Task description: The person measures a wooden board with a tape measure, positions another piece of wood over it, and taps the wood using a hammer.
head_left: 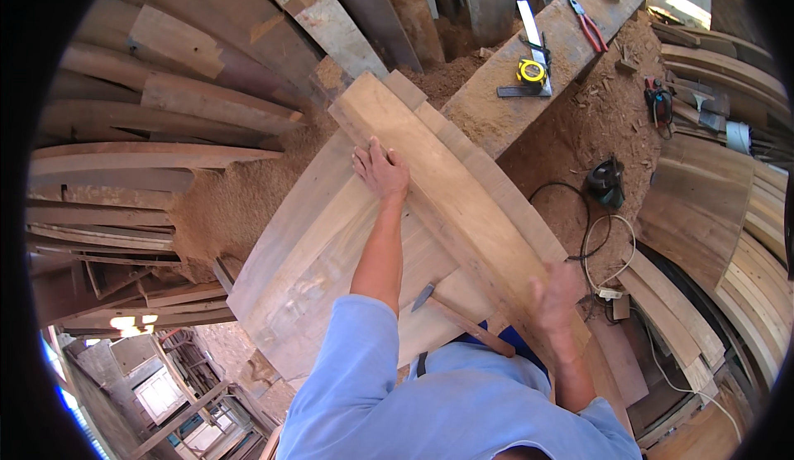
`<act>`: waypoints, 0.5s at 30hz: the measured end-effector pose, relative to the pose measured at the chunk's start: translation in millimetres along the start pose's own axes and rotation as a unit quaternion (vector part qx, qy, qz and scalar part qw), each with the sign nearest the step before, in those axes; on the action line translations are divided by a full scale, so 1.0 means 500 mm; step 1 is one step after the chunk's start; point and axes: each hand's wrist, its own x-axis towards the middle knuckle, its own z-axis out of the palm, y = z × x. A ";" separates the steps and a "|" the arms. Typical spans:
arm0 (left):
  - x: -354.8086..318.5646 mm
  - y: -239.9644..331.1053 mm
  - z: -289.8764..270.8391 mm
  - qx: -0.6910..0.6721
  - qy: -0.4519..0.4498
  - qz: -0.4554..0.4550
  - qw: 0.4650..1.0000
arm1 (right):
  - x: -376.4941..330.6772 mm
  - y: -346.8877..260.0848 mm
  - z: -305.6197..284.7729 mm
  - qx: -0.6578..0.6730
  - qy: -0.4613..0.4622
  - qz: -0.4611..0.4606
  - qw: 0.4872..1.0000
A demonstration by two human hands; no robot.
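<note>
We have a long pale plank (451, 203) lying slantwise on top of a stack of wider boards (331, 245), running from the upper middle of the view down toward our right hip. Our left hand (381, 169) lies flat on the plank's left edge, fingers spread and released, pressing rather than gripping. Our right hand (556, 293) is at the plank's near end on its right edge; it is blurred, so we cannot tell whether the fingers are curled around the edge or only laid against it. A hammer (460, 318) with a wooden handle rests on the boards just beside our body, between the two arms, touched by neither hand. Farther off, a heavy beam (546, 55) carries a yellow tape measure (531, 72), a steel square (529, 46) and red-handled pliers (588, 24); sawdust (604, 129) lies heaped around, with a black power tool (606, 182) and its cord on it. The work in hand looks like seating or lining up the plank on the stack — to do it well we judge that the left palm should keep steady downward pressure as a pivot while the right hand guides the near end in small moves, watching the long edge against the board beneath. The hammer lies close to the near end, so we should keep the plank from riding over it.
</note>
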 end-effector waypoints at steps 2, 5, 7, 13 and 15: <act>-0.006 0.013 0.006 -0.009 -0.007 -0.001 1.000 | -0.054 -0.017 0.048 0.064 -0.097 -0.082 0.990; -0.006 -0.004 0.006 -0.002 0.003 -0.002 1.000 | -0.052 -0.134 0.080 -0.021 -0.428 -0.068 0.901; -0.009 0.005 0.014 -0.007 0.006 0.002 1.000 | -0.095 -0.146 0.112 -0.044 -0.380 -0.086 0.920; -0.009 -0.014 0.019 -0.017 0.029 0.023 0.999 | -0.162 -0.127 0.205 -0.058 -0.334 -0.101 0.935; -0.006 -0.007 0.019 -0.045 0.071 0.050 0.995 | -0.132 -0.138 0.183 -0.035 -0.351 -0.090 0.931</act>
